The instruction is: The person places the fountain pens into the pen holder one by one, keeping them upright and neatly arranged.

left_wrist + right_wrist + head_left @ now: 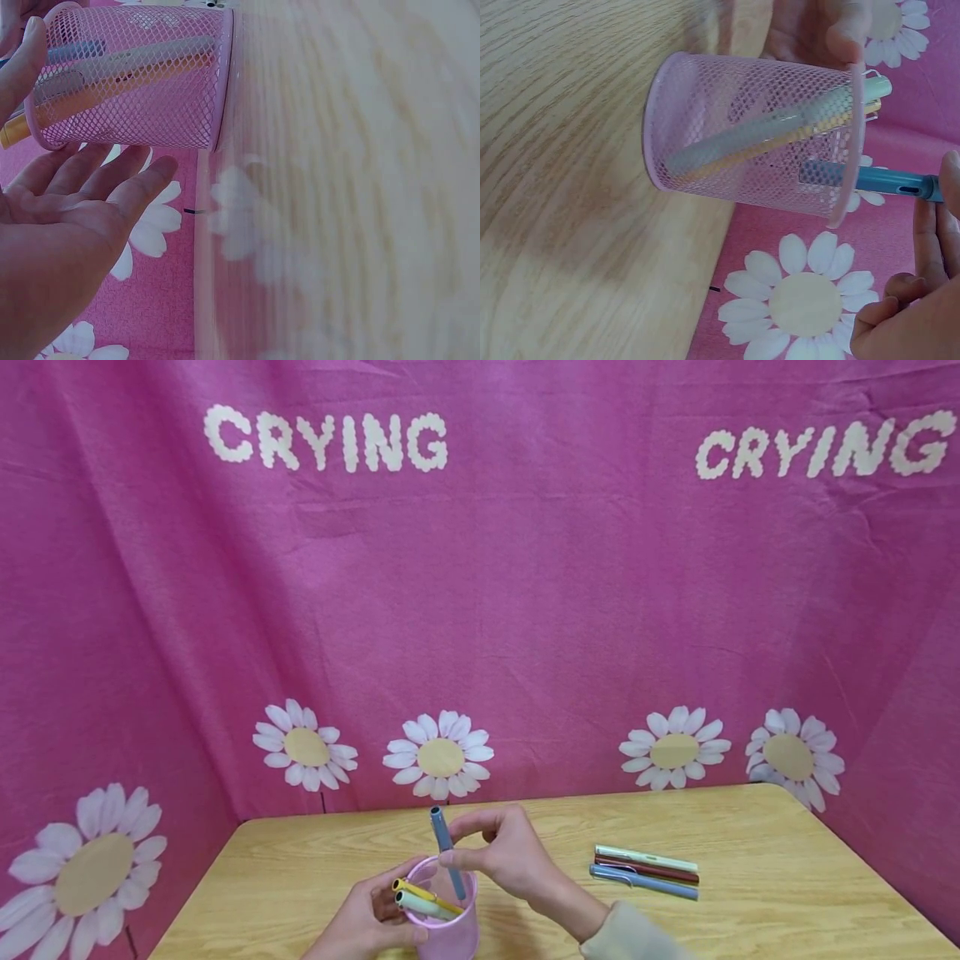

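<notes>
A pink mesh pen cup (450, 939) stands upright on the table, with my left hand (356, 918) holding it, thumb at the near side and fingers round the far side. Inside lean a yellow pen (429, 896) and a pale green pen (422, 906), their capped ends sticking out past the rim. Over the cup, my right hand (513, 856) pinches a blue pen (441, 828) between thumb and fingers. In the right wrist view the lower end of that blue pen (889, 180) is inside the mouth, above the cup's bottom.
To the right on the wooden table (555, 827) lie three pens side by side: a pale green one (663, 860), a dark red one (663, 871) and a light blue one (663, 886). A pink curtain (525, 610) with daisies surrounds the table's back and sides.
</notes>
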A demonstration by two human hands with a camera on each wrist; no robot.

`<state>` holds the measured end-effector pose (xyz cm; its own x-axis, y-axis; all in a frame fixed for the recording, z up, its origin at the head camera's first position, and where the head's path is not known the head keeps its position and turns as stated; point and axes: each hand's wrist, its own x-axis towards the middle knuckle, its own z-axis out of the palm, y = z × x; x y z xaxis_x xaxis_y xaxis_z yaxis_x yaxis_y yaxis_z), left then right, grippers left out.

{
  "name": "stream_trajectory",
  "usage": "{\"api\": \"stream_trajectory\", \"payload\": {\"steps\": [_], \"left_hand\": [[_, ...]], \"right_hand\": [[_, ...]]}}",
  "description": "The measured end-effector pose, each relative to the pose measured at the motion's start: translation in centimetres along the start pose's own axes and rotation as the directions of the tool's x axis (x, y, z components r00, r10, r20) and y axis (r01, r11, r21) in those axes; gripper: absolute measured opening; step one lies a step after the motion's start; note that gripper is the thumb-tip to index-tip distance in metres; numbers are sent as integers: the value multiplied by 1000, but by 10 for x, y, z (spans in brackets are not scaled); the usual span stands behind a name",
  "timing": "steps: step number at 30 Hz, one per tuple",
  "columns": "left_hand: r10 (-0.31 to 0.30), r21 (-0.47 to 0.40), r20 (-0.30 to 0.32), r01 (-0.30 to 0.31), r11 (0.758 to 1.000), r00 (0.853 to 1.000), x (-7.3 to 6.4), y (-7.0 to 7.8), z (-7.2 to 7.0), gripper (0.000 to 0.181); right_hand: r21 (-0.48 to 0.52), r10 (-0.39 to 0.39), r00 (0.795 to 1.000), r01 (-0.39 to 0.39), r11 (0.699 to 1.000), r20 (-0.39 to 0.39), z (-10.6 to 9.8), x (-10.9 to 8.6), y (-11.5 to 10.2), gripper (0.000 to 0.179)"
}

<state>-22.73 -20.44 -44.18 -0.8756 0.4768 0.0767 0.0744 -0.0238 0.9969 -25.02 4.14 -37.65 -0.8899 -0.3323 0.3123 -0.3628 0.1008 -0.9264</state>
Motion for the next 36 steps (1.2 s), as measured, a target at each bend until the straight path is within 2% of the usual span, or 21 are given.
{"api": "stream_trajectory", "payload": {"steps": [7,12,18,23,32,36], "left_hand": [[15,18,7,-15,1000,1000,0,-3,-1,80],[-12,13,0,12,1000,1000,1,-1,0,82],[1,4,10,-1,1000,1000,2,0,1,83],[16,4,16,-16,1000,1000,2,-1,0,82],[44,37,36,-45,998,998,2,-2,-2,81],[48,50,42,-50,998,998,2,-2,-2,83]], "right_hand": [[-53,-4,1000,4,999,-17,3,-1,9,19],[-89,-3,1000,1,996,-17,5,-1,14,17],[-141,-40,999,40,989,-2,6,0,19,17],[-147,-70,998,70,987,10,8,1,24,17],[-158,-41,998,47,986,40,13,0,29,18],[-147,-55,997,64,987,63,9,-2,25,19]]}}
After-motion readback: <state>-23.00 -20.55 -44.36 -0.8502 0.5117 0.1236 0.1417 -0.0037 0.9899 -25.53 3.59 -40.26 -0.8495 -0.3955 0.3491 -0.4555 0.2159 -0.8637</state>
